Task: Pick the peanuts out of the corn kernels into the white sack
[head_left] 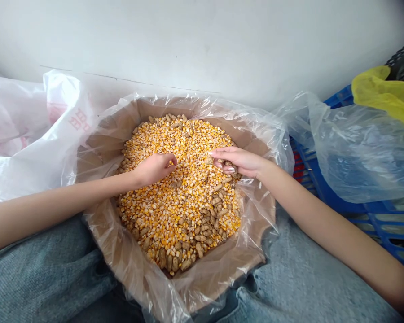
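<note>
Yellow and white corn kernels [188, 143] fill a box [117, 123] lined with clear plastic. Unshelled peanuts [217, 211] lie on the corn, thickest at the lower right and along the near edge. Over the left middle of the corn is my left hand [156, 168], its fingers curled together at the tips; what they pinch, if anything, is too small to tell. My right hand [232, 161], at the right side of the corn, holds several peanuts in its curled fingers, with one near the thumb and fingertip.
White plastic sacks [30, 134] lie to the left. On the right, a blue plastic crate [333, 179] carries clear plastic bags [363, 148] and a yellow bag [387, 96]. A white wall [188, 45] stands behind the box. My jeans-covered legs [309, 273] flank the box.
</note>
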A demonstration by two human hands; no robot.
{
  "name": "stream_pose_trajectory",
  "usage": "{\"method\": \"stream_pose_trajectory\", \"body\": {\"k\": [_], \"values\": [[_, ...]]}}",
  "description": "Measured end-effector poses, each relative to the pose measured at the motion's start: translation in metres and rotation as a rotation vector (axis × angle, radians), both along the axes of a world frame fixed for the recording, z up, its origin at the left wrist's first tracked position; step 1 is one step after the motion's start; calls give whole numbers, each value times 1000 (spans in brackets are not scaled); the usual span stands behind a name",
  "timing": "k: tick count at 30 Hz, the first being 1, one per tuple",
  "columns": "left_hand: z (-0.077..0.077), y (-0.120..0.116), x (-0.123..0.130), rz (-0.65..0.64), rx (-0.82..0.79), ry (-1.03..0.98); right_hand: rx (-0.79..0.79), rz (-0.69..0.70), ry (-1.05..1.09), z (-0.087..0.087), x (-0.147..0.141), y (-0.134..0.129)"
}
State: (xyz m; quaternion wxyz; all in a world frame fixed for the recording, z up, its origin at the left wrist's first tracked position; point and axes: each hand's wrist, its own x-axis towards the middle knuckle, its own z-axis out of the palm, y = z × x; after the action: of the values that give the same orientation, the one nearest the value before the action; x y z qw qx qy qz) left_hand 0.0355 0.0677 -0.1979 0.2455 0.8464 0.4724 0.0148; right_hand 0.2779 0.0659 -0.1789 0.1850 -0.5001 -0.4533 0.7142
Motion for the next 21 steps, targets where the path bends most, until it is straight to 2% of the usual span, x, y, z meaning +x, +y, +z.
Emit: {"method": "stream_pose_trajectory", "body": {"k": [7, 10, 14, 17, 19, 21], "values": [[-7, -15, 6, -253, -51, 226, -40, 0, 52, 1, 1, 1], [-10, -17, 7, -285, -54, 255, -59, -27, 91, 6, 2, 4], [-7, -10, 5, -202, -202, 44, -26, -110, 89, 12, 5, 7], [-4, -4, 3, -43, -449, -186, 10, -142, 104, 13, 6, 8], [-3, -2, 2, 61, -592, -261, 36, -158, 86, 13, 7, 8], [-5, -2, 2, 96, -556, -247, 48, -167, 68, 13, 6, 8]]}}
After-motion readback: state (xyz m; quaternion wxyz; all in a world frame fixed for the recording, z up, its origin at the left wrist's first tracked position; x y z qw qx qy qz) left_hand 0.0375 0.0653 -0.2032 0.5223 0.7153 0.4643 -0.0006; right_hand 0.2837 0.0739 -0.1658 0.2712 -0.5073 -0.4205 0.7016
